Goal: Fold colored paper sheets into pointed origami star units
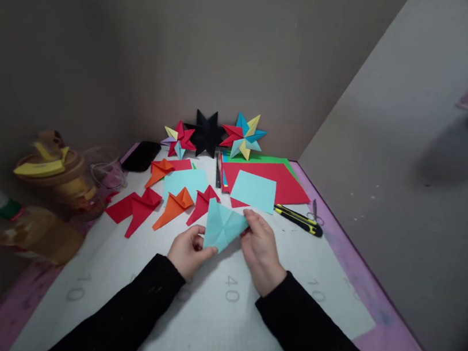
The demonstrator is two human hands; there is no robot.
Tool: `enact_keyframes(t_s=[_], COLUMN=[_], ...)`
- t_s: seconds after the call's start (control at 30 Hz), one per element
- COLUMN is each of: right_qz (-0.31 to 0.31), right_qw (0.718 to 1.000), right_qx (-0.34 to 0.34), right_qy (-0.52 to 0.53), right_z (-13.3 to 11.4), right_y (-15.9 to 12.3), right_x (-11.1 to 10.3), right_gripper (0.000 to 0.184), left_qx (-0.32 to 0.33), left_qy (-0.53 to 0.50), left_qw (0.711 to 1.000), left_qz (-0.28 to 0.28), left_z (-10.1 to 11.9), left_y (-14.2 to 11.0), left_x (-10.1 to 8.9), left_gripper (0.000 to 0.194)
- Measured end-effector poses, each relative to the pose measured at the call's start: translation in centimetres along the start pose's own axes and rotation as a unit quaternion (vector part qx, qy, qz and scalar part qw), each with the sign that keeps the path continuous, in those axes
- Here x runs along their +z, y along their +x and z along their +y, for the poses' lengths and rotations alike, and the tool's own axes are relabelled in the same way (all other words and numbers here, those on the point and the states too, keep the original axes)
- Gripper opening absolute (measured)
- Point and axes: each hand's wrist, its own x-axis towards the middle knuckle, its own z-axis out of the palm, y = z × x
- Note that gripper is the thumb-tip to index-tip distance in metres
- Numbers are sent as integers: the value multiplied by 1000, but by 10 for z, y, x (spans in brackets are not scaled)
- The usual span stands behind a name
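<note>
Both hands [223,249] (fingers curled) on folded paper [223,227]

Set into a corner — grey-brown wall [148,41] behind the table [385,336], paler wall [413,166] meeting it at the table's right edge. Purple-rimmed, white top. Dim light, shadow left of the table — brighter on the right wall.

The white cutting mat [206,311] bears pale grey numbers: "40" just below the right hand [261,252], "10" toward its left edge (near the black sleeve), and a fainter "10" to the right of the "40". Nothing else is legible.
</note>
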Motion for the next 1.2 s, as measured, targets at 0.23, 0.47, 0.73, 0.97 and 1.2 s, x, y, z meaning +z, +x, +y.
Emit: enact_keyframes(t_s=[0.23, 0.47, 0.73, 0.97, 1.2], right_qz=[-119, -141, -46, -117, -172], right_qw=[984, 969, 997, 986, 972], right_qx=[63, 74, 6, 57, 134], right_qy=[-117, -191, -61, -105, -92], right_z=[7, 22, -15, -5, 21], right_y=[-11, -24, 15, -4, -26], right_x=[3, 7, -11, -3, 12], right_gripper=[24, 32, 27, 24, 22], left_qx=[2, -13, -49, -8, 19], left_qy=[-98, -138, -115, -103, -43], left_qw=[994, 990, 990, 995, 999], left_qz=[54, 7, -71, 17, -16], left_z=[1, 4, 6, 5, 3], left_y=[7, 5, 4, 7, 2], left_x=[-7, -6, -4, -9, -1], left_gripper=[40, 45, 41, 43, 37])
